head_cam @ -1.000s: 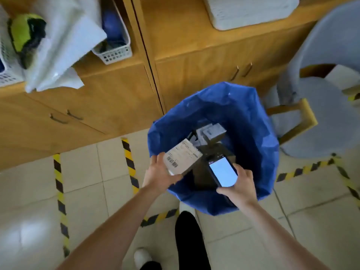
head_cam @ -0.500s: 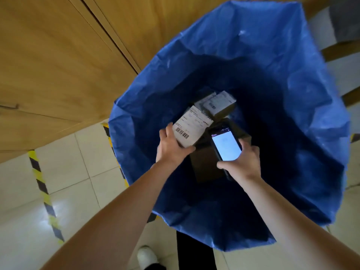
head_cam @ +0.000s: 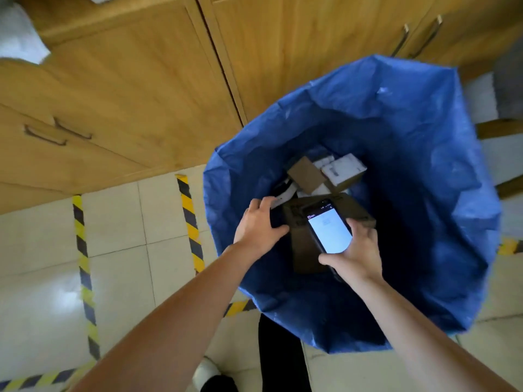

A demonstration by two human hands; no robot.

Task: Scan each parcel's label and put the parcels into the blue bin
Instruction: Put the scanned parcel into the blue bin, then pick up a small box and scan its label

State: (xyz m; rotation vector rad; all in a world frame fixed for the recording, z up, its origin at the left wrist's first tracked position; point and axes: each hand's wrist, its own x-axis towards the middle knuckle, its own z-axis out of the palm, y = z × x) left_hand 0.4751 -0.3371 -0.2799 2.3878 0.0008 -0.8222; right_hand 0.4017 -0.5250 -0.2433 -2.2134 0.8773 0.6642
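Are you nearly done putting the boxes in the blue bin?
Several parcels already lie in the blue bin. The left hand hovers over them, apparently empty; the right hand grips the phone, screen lit. No waiting parcels are in view, so what's left can't be told.

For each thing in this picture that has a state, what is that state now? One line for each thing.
blue bin: open at the top, parcels inside.
phone: screen lit, held over the bin.
right hand: grips the phone.
left hand: fingers loosely spread, no grip that I can see.
small brown parcel: closed, lying in the bin.
cabinet doors: shut.
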